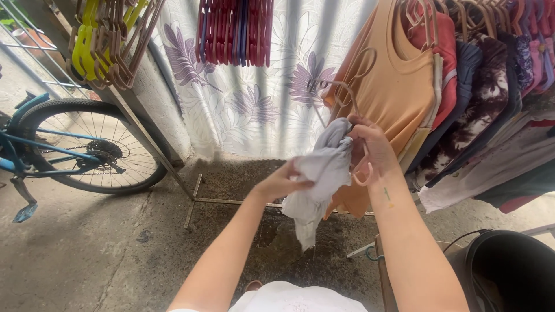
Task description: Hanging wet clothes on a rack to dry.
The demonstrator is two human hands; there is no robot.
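Far left, at nine o'clock: a blue bicycle (75,147) stands on the concrete floor (87,254), its front end cut off by the frame edge. At eleven o'clock, bunches of empty yellow and tan hangers (107,43) hang from a slanted rack bar; at twelve o'clock, a bunch of red hangers (234,32) hangs before a floral curtain (254,104).

Centre: the left hand (280,184) is closed, pinching the lower part of a pale grey cloth (321,179). The cloth hangs bunched between both hands, its tail falling toward six o'clock.

Just right of centre: the right hand (373,147) is closed on the cloth's upper end together with a tan hanger (347,95), whose hook rises toward one o'clock. Directly behind hangs an orange sleeveless top (399,81), followed by a crowded row of hung garments (491,98) running to three o'clock. At five o'clock, a dark bucket (509,271).

Step in hand, as judged: the cloth is being worked onto the hanger and is not yet seated. The next move appears to call for spreading the bunched fabric to find its opening, then feeding the hanger arm through while the right hand keeps the hook steady.

Not determinable: what kind of garment the cloth is; how much of the hanger lies inside it; the right fingertips, which are covered by fabric. The bucket's contents are out of view, and the rack's upper rail is cut off.
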